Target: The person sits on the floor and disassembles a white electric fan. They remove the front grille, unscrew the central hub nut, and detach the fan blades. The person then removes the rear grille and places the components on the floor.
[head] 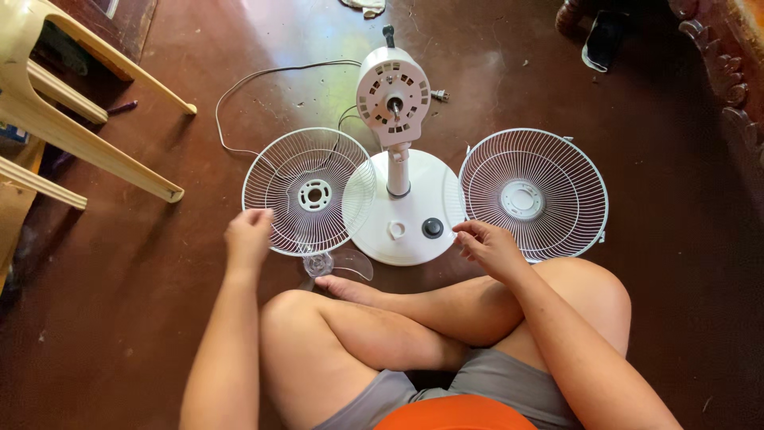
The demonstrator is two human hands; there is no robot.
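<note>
Left hand (248,236) curled at grille (309,191)

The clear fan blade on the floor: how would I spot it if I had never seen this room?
Start at the white round fan base in the middle of the brown floor. To its left lies a white wire grille; the clear fan blade peeks out from under that grille's near edge, by the left hand. Unlike the white parts around it, it is see-through plastic.
</note>
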